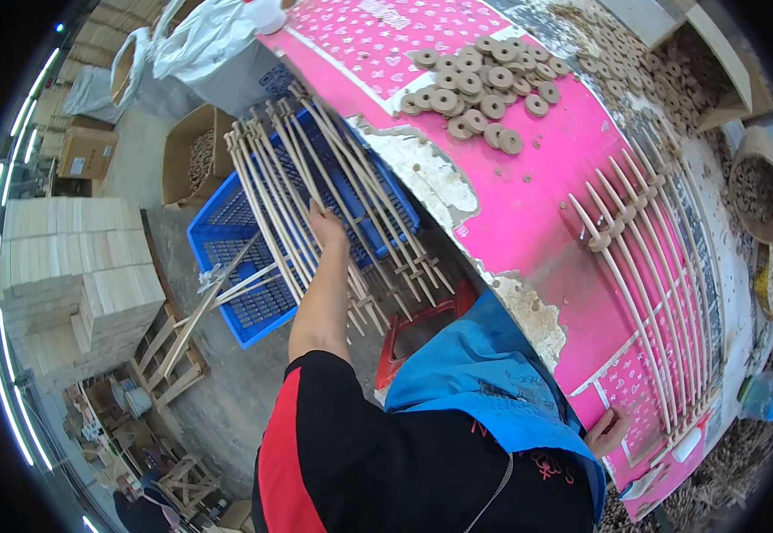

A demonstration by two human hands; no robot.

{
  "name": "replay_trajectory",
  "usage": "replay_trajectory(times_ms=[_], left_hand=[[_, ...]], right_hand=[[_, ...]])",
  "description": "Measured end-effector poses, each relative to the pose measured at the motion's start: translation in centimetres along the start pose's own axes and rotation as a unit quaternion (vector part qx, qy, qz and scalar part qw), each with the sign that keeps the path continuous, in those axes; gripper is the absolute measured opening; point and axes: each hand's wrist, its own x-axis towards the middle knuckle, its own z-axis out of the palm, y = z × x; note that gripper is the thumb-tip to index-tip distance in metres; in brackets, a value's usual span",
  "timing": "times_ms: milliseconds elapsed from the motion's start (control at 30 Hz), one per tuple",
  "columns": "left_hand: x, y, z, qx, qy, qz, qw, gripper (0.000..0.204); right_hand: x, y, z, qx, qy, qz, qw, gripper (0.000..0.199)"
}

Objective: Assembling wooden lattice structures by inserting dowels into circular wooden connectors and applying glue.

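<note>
My left hand reaches out to my left and rests on a fan of long wooden sticks laid across a blue plastic crate; the fingers lie on the sticks, and I cannot tell whether they grip one. My right hand sits at the near edge of the pink-covered table, fingers spread, touching the surface beside a row of wooden sticks threaded through small discs. A pile of round wooden discs lies farther along the table.
A red plastic stool stands below the table edge. Stacks of pale wooden boards rise at my left. Cardboard boxes and plastic bags sit beyond the crate. Baskets of discs stand past the table.
</note>
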Motion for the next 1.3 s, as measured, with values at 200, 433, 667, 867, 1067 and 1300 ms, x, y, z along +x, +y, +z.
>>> replay_trajectory(times_ms=[200, 433, 667, 867, 1067, 1300], left_hand=[[2.9, -1.0, -0.8, 0.169, -0.097, 0.097, 0.976, 0.015], [-13.3, 20.2, -2.9, 0.026, -0.049, 0.468, 0.882, 0.031], [-37.7, 28.6, 5.4, 0.071, -0.469, 0.692, 0.544, 0.039], [-49.3, 26.3, 10.6, 0.108, -0.535, 0.760, 0.354, 0.046], [-51.1, 24.9, 12.9, 0.118, -0.526, 0.768, 0.346, 0.047], [-50.7, 25.6, 13.6, 0.146, -0.525, 0.769, 0.333, 0.049]], right_hand=[[0.4, -1.2, -0.2, -0.028, 0.018, -0.016, 0.999, 0.004], [1.3, -2.2, -0.1, -0.035, 0.042, -0.016, 0.998, 0.006], [1.8, -2.9, -0.9, -0.008, 0.036, 0.005, 0.999, 0.008], [9.5, -1.4, -4.1, 0.014, 0.152, -0.072, 0.986, 0.021], [10.5, -0.1, -3.7, -0.049, 0.118, -0.113, 0.985, 0.026], [10.8, 2.2, -0.7, -0.054, 0.091, -0.085, 0.991, 0.022]])
